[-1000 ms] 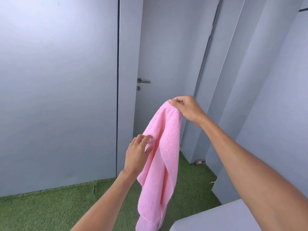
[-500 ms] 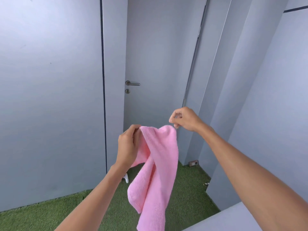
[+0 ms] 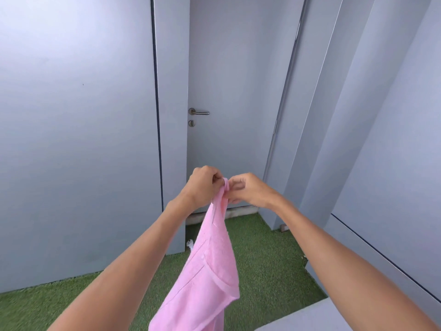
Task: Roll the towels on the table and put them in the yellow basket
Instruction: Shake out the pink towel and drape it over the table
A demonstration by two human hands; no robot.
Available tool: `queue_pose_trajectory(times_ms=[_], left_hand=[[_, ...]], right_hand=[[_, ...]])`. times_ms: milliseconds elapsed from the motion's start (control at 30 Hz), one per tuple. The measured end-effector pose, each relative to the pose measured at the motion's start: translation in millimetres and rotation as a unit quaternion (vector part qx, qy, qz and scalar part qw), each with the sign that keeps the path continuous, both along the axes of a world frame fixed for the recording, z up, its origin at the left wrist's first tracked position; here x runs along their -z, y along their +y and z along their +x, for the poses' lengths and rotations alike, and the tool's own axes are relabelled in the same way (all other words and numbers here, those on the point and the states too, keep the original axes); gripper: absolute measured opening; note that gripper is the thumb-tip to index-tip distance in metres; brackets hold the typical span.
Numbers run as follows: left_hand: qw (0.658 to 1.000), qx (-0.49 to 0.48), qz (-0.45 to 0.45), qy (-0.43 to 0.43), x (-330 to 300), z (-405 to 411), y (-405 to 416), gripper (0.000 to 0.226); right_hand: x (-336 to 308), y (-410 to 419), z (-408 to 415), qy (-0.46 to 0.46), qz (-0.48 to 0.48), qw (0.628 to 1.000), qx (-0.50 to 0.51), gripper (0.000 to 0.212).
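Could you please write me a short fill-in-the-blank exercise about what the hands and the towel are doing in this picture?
1. The towel held by both hands is ____ in colour.
2. The left hand and right hand pinch the towel at its ____ end, close together.
3. The floor under the towel is covered in green artificial ____.
4. The door handle sits ____ the hands in the picture.

Missing words: pink; top; grass; above

The soft pink terry towel [image 3: 210, 271] runs off the bottom edge, its lower end unseen. Right of the towel, only a corner of the pale grey table [image 3: 310, 318] shows.
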State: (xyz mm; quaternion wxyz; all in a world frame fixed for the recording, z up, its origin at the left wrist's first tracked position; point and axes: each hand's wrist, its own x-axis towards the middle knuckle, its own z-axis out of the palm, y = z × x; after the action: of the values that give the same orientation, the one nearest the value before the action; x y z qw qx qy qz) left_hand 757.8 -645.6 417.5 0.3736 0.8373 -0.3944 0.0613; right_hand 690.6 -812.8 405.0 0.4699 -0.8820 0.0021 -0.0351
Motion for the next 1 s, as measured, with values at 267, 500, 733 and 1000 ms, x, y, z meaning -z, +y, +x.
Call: queue_pose_trajectory(times_ms=[267,500,733,1000], left_hand=[[0.988,-0.002,-0.085,0.131,15.6,10.4,24.6,0.021],[0.91,0.138,-0.131,0.368,43.0,6.7,59.9,0.026],[0.914,0.158,-0.051,0.37,63.7,1.7,68.0,0.023],[0.949,0.145,-0.037,0.279,77.6,-15.7,38.7,0.04]], right_hand=[[11.1,33.7,14.4,-0.135,-0.131,0.981,0.047,0.019],[6.2,33.2,15.7,-0.166,-0.081,0.98,0.073,0.016],[0.6,2.6,10.2,-0.144,-0.054,0.988,0.024,0.012],[-11.1,-15.6,-4.5,-0.132,-0.055,0.989,0.022,0.012]])
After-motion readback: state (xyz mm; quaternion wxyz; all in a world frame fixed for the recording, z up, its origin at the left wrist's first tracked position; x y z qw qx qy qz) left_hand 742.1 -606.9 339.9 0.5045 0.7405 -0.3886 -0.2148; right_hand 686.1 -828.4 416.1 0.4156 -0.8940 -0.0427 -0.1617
